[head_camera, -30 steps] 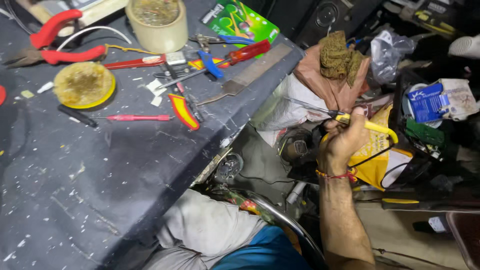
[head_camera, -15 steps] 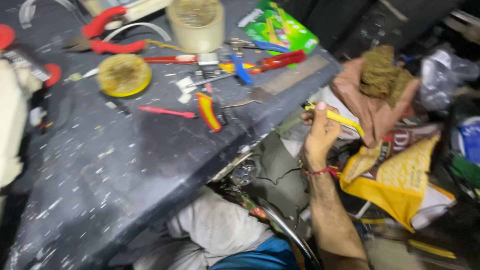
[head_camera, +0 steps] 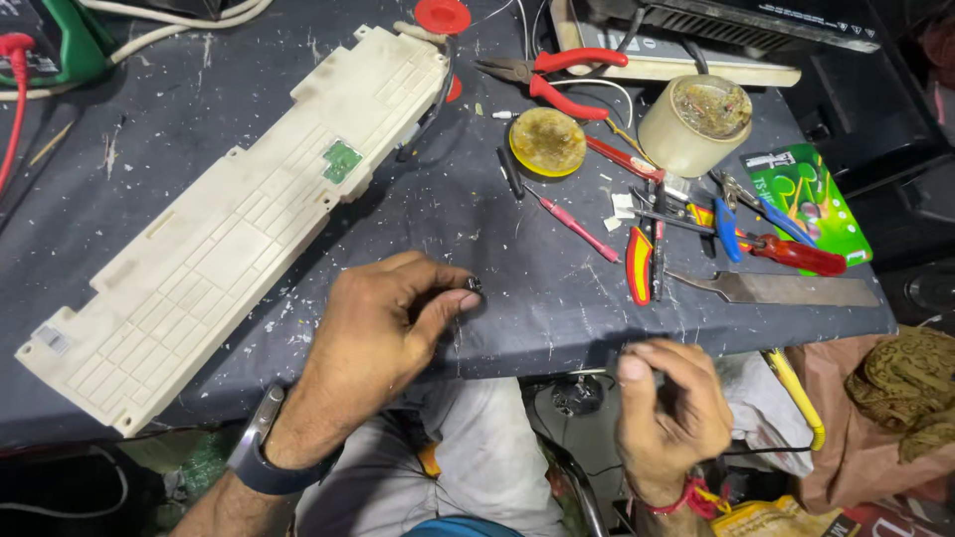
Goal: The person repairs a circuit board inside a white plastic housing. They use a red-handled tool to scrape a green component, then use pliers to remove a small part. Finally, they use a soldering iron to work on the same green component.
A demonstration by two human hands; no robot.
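My left hand (head_camera: 383, 333) rests on the dark worktable (head_camera: 199, 129) near its front edge. Its thumb and forefinger pinch a small black part (head_camera: 472, 286). My right hand (head_camera: 671, 408) hangs just below the front edge with its fingers curled and pinched together. A thin black wire (head_camera: 766, 451) leads out of it to the right. A yellow-handled tool (head_camera: 796, 398) lies beside that hand without touching it. A long cream plastic panel (head_camera: 229, 239) with a small green board (head_camera: 341, 159) lies diagonally, left of my left hand.
At the back right of the table lie red pliers (head_camera: 567, 75), a round yellow tin (head_camera: 547, 141), a cream tape roll (head_camera: 693, 121), several screwdrivers and cutters (head_camera: 640, 264), a metal blade (head_camera: 786, 288) and a green packet (head_camera: 806, 199). A brown cloth (head_camera: 895, 398) sits lower right.
The view swung left from the clutter beside the table onto the tabletop. My right hand left the yellow-handled tool and came to the table edge. My left hand and the cream panel came into view.
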